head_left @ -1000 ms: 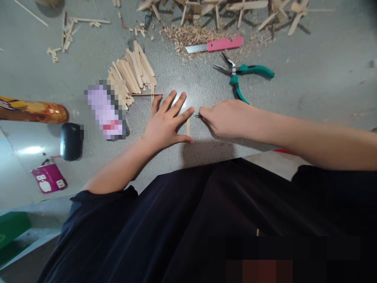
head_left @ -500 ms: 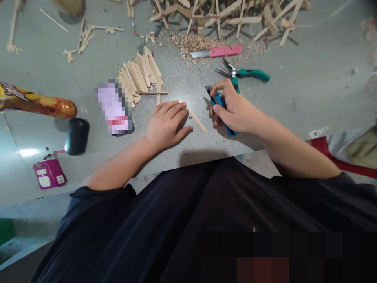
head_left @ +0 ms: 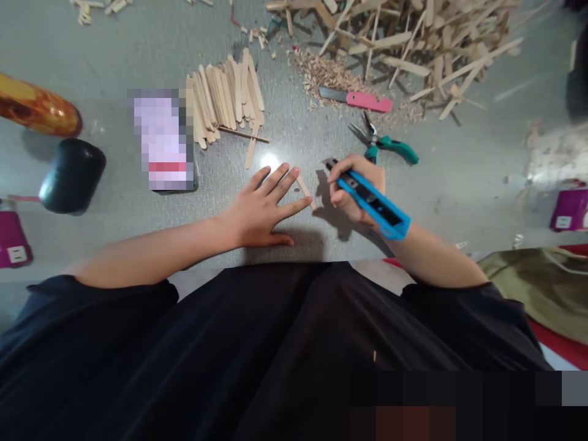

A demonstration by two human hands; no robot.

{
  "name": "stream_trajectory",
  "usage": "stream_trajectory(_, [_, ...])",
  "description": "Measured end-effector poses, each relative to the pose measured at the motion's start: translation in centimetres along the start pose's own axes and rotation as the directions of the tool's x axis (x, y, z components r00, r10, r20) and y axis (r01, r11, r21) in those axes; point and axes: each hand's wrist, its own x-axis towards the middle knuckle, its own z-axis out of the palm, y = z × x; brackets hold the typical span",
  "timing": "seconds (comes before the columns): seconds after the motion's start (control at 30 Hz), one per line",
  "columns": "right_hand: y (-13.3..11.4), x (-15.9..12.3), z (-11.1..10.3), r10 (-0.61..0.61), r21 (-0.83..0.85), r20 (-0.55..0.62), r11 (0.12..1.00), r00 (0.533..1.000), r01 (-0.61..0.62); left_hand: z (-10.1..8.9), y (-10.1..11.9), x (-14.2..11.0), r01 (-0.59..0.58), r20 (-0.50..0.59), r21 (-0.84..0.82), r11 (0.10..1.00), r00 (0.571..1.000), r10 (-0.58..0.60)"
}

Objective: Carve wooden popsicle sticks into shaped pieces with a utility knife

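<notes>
My left hand (head_left: 269,208) lies palm down on the grey table, its fingers spread. Under its fingertips is a small wooden stick (head_left: 303,186), slanting down to the right, part of it covered. My right hand (head_left: 356,184) is closed round a blue utility knife (head_left: 374,205), held above the table just to the right of that stick. The knife's dark tip points up and left, and its body lies across the palm toward the wrist. A pile of flat craft sticks (head_left: 220,98) rests beyond my left hand.
Pliers with green handles (head_left: 399,149) and a pink-handled cutter (head_left: 367,101) lie past my right hand, near wood shavings (head_left: 328,70). A large heap of joined sticks (head_left: 413,49) stands behind. At left are a blurred phone (head_left: 160,141), a black case (head_left: 73,176) and an orange can (head_left: 39,105).
My left hand has spread its fingers and now reaches over the stick. My right hand has turned and shifted nearer my body, showing the knife's whole side. The camera view has shifted too.
</notes>
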Motion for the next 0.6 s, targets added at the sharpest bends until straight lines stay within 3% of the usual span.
stream_trajectory(0.07, [1.0,-0.2,1.2,-0.109,-0.256,-0.022,0.962,0.994,0.100,0.2,-0.1,-0.1,-0.010,-0.022,-0.003,1.000,1.000,0.010])
stream_trajectory(0.23, [2.1,-0.6,2.4,-0.215,-0.330,-0.006,0.922,0.977,0.201,0.4,-0.2,-0.2,-0.025,-0.040,-0.007,1.000,0.999,0.025])
stream_trajectory(0.43, [1.2,-0.2,2.4,-0.111,-0.475,0.084,0.869,0.990,0.138,0.1,0.6,0.3,0.005,-0.023,-0.063,0.998,1.000,-0.007])
stream_trajectory(0.6, [1.4,0.1,2.3,-0.079,-0.501,0.114,0.856,0.990,0.126,-0.3,0.9,0.6,0.027,0.070,-0.065,0.998,0.997,-0.022])
